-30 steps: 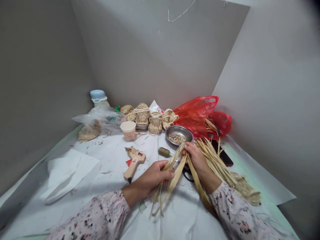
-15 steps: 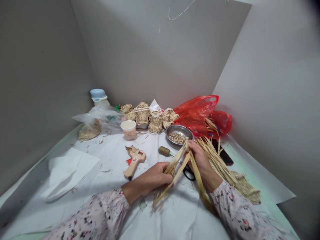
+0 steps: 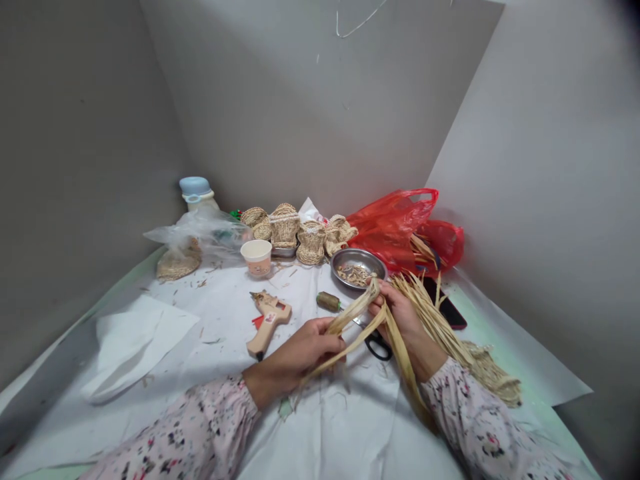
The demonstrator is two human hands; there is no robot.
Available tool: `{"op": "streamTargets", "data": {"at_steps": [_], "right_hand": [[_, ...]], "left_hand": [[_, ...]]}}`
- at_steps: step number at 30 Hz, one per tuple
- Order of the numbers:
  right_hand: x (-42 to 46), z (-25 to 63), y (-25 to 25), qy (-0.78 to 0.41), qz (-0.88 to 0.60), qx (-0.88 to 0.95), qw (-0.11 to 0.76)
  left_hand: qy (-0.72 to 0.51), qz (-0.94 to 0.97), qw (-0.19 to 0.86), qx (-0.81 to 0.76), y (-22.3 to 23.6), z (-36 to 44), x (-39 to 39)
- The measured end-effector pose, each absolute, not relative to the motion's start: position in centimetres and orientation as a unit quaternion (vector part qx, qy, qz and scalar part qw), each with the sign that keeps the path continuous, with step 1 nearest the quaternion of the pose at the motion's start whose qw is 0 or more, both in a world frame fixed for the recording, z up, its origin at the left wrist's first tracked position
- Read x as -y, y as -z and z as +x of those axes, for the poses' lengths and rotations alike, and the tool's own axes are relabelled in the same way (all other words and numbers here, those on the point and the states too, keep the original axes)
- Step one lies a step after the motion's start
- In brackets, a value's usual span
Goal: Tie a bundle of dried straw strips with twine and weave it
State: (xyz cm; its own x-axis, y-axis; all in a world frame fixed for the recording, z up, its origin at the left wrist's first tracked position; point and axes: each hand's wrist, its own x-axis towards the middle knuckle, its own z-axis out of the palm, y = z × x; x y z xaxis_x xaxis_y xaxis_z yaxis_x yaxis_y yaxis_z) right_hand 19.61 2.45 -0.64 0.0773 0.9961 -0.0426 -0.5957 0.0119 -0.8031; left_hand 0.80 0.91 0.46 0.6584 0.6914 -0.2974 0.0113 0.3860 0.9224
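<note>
Pale dried husk strips (image 3: pixel 356 308) stretch between my two hands over the white-covered table. My left hand (image 3: pixel 316 343) is closed around their lower left part, fingers curled. At the folded upper end, my right hand (image 3: pixel 400 310) pinches the strips, and one long strip hangs from it toward the right sleeve. Just beyond the right hand sits a metal bowl (image 3: pixel 359 268) with small dried scraps in it. Black-handled scissors (image 3: pixel 379 346) lie beneath the strips, partly covered. Close by rests a spool of brown thread (image 3: pixel 329 301).
A glue gun (image 3: pixel 270 323) lies left of my hands, behind it a paper cup (image 3: pixel 257 258). Woven straw pieces (image 3: pixel 285 227) line the back beside a red plastic bag (image 3: pixel 395 227). Loose husk strips (image 3: pixel 435 323) and a dark phone (image 3: pixel 453 312) lie right; a white sheet (image 3: pixel 143 337) lies left.
My left hand has shifted slightly, and the loose strip ends below it have swung left and under the hand. The right hand still pinches the folded end, almost unmoved.
</note>
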Motion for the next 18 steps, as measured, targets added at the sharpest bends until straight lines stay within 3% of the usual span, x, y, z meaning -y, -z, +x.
{"op": "streamTargets", "data": {"at_steps": [18], "right_hand": [[-2.88,20.29,0.42,-0.548,-0.413,0.284,0.670]], "left_hand": [[-0.057,0.643,0.716,-0.267,-0.32,-0.16,-1.12]]}}
